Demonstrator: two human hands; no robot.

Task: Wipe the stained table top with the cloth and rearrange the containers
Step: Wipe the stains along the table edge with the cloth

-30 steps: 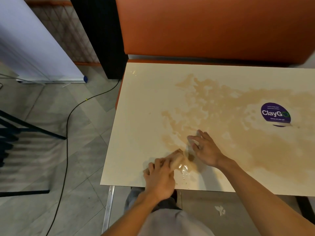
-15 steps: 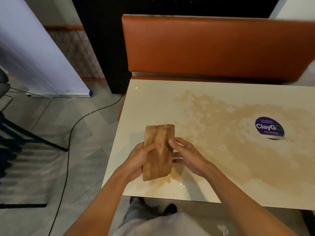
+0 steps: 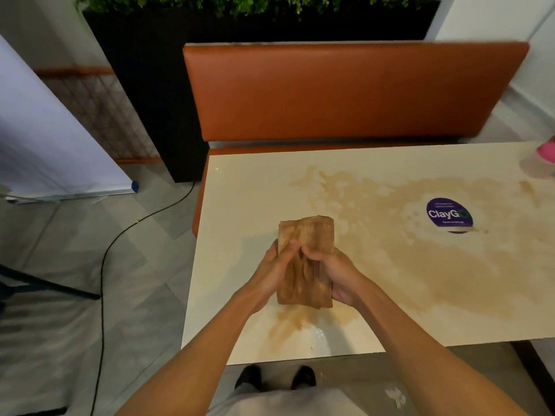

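A folded brown, stained cloth (image 3: 309, 235) is held upright above the cream table top (image 3: 249, 199). My left hand (image 3: 274, 270) grips its left side and my right hand (image 3: 336, 276) grips its right side, thumbs pressed into the middle. A wide brown stain (image 3: 405, 259) spreads over the table's middle and right. A smaller wet smear (image 3: 297, 321) lies near the front edge under the cloth. A pink container (image 3: 547, 152) shows partly at the far right edge.
A round purple ClayGo sticker (image 3: 449, 215) sits on the table. An orange bench (image 3: 345, 91) stands behind it, with a dark planter (image 3: 144, 94) beyond. A black cable (image 3: 103, 265) runs over the tiled floor at left, near a white banner (image 3: 51, 139).
The cloth was lifted off the table from under my left hand and now both hands hold it up. The view tilted up, showing more of the bench and planter.
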